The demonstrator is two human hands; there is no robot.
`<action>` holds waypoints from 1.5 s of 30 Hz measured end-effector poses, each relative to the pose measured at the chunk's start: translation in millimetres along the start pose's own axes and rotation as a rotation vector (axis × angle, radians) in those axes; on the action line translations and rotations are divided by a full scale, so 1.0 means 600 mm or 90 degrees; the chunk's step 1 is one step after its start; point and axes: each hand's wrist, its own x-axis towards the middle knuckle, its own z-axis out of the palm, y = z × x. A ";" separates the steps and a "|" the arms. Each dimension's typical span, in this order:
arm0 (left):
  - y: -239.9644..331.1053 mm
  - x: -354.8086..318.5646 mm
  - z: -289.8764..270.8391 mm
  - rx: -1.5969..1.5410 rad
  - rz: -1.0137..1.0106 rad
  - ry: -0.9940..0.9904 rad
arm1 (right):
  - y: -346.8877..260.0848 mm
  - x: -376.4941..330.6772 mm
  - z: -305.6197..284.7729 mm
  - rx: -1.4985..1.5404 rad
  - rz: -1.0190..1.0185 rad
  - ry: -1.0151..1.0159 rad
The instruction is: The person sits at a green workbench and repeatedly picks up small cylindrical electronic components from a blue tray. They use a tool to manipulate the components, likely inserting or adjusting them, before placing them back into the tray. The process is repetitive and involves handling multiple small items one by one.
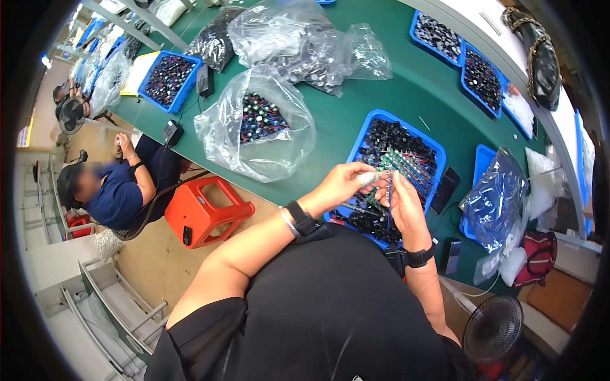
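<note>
Over a blue tray (361, 136) at the table's near edge, both my hands are brought close together. My left hand (343, 183) is closed in a pinch, with a whitish wrap on one finger. What its fingertips grip is too small to make out. My right hand (407, 204) is closed around a thin dark-blue strip (389, 204) that hangs down between thumb and fingers. Beneath them the tray holds many small black parts (381, 134) and a row of thin strips with green ends (413, 166). My fingers hide part of the tray's contents.
Clear plastic bags (289, 152) of small parts lie on the green table (330, 120). Other blue trays (170, 106) stand left and far right. A phone (446, 189) lies beside my tray. A red stool (206, 213) and a seated person (124, 190) are at left.
</note>
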 end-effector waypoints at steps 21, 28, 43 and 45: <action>-0.006 -0.009 -0.022 -0.209 -0.132 0.008 | 0.021 -0.011 0.007 -0.279 -0.102 0.042; 0.004 -0.012 -0.014 -0.130 -0.081 0.004 | 0.028 -0.007 0.001 -0.284 -0.117 0.064; 0.012 -0.013 -0.003 -0.081 -0.078 -0.016 | 0.034 -0.006 0.009 -0.488 -0.196 0.105; 0.009 -0.013 -0.003 -0.078 -0.078 -0.007 | 0.029 -0.006 0.010 -0.499 -0.184 0.102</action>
